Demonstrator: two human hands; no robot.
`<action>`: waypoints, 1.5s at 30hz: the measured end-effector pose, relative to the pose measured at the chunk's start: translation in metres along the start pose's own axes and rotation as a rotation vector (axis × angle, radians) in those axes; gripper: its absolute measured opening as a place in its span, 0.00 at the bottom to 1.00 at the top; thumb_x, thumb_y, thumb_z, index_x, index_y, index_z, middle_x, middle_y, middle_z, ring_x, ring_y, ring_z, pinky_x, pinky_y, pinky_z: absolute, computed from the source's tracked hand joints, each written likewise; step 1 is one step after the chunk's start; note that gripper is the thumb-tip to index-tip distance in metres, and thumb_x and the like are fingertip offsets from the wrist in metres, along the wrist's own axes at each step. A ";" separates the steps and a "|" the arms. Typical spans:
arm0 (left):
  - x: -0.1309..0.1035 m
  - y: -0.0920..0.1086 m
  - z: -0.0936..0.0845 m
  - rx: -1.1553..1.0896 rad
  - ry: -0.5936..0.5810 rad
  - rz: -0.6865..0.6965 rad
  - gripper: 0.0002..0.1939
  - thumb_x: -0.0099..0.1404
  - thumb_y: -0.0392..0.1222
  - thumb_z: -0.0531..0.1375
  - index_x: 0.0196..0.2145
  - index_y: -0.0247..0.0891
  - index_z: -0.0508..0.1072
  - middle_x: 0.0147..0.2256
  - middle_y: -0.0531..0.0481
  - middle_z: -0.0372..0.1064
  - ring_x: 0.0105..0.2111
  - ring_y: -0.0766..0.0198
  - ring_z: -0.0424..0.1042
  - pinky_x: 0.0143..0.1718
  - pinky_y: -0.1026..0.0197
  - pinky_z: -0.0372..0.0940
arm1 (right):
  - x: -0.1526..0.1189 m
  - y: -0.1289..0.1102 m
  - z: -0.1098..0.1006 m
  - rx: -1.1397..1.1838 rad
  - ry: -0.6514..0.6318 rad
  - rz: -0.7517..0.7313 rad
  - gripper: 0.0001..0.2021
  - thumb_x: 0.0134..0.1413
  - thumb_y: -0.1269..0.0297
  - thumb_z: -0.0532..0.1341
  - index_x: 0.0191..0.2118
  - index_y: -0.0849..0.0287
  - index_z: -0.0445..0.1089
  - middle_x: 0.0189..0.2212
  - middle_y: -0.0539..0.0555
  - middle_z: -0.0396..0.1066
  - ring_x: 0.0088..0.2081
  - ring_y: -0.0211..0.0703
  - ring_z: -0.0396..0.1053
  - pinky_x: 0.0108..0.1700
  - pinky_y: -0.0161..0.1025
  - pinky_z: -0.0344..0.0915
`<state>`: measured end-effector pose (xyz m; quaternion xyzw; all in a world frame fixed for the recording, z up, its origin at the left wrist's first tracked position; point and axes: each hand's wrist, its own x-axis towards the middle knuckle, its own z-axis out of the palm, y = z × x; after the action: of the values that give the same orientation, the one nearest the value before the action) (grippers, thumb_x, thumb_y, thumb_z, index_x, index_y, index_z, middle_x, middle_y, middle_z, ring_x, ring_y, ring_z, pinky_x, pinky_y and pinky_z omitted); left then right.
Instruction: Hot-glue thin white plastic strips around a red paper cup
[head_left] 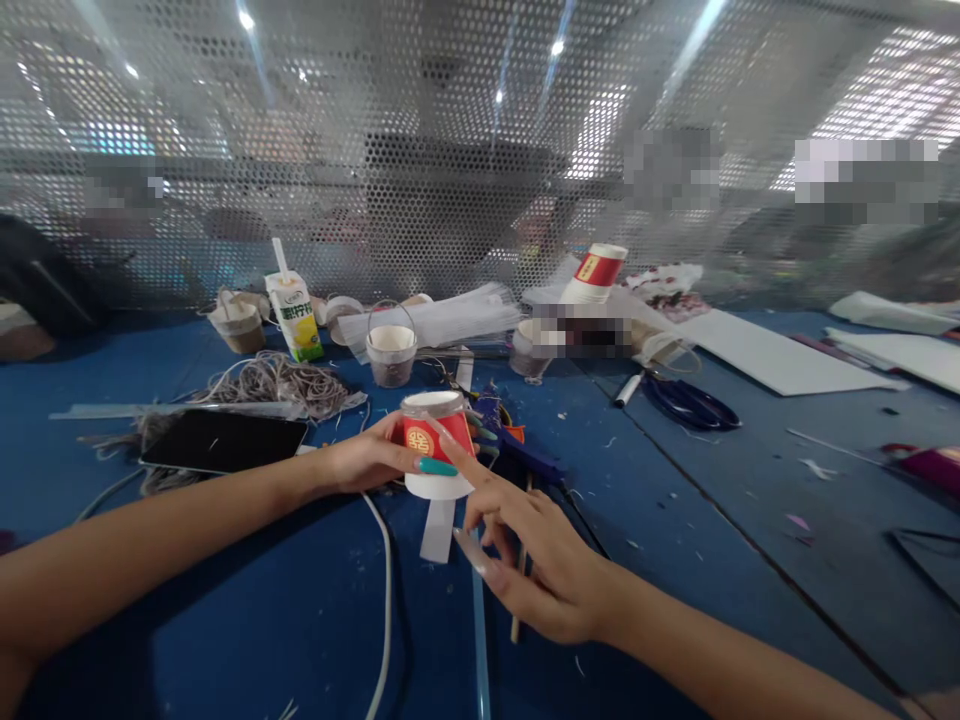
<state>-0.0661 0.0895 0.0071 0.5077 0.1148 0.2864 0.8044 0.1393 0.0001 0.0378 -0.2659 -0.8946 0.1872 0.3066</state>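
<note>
A red and white paper cup (439, 480) with a gold emblem is held just above the blue table. My left hand (379, 452) is wrapped around its left side, the thumb lying across the front. My right hand (536, 560) is at the cup's lower right, its index finger stretched against the red front. The thumb of that hand points left, apart from the curled other fingers, and nothing shows in its grasp. Below the cup lies a white paper strip (437, 532); a thin wooden stick (516, 625) is partly hidden behind my right hand.
Left are a black phone (225, 441), tangled grey yarn (281, 385) and a drink carton (295, 315). Small handled buckets (391, 358) stand behind. Blue-handled scissors (690, 402), a marker (628, 389) and a white board (780, 355) lie right. A white cable (388, 590) crosses in front.
</note>
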 end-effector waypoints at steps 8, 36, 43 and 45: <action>-0.001 0.000 -0.002 -0.002 0.006 0.006 0.32 0.48 0.40 0.70 0.51 0.36 0.70 0.46 0.41 0.74 0.48 0.52 0.72 0.52 0.52 0.61 | 0.003 0.005 -0.002 0.110 -0.036 0.150 0.08 0.63 0.60 0.48 0.41 0.56 0.58 0.19 0.44 0.58 0.21 0.35 0.59 0.22 0.33 0.55; 0.002 -0.002 0.003 0.011 0.167 0.050 0.26 0.45 0.34 0.71 0.43 0.33 0.71 0.36 0.46 0.74 0.36 0.61 0.73 0.42 0.58 0.64 | 0.003 0.013 -0.001 0.160 -0.010 0.220 0.09 0.65 0.59 0.46 0.42 0.56 0.58 0.16 0.44 0.62 0.14 0.33 0.53 0.18 0.33 0.54; 0.002 -0.007 0.000 -0.077 0.210 0.056 0.35 0.44 0.36 0.72 0.50 0.36 0.66 0.40 0.45 0.74 0.39 0.59 0.74 0.46 0.55 0.63 | 0.006 0.011 0.000 0.287 0.090 0.326 0.10 0.66 0.57 0.46 0.40 0.56 0.57 0.36 0.57 0.74 0.17 0.31 0.60 0.21 0.34 0.63; 0.004 -0.007 0.001 -0.066 0.258 0.075 0.35 0.42 0.35 0.73 0.49 0.35 0.66 0.40 0.45 0.74 0.38 0.59 0.74 0.46 0.54 0.63 | 0.006 0.012 0.001 0.319 0.141 0.349 0.09 0.65 0.57 0.46 0.40 0.56 0.57 0.26 0.52 0.73 0.16 0.33 0.61 0.22 0.34 0.65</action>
<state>-0.0604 0.0890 0.0019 0.4439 0.1887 0.3828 0.7879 0.1393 0.0129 0.0337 -0.3769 -0.7707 0.3572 0.3694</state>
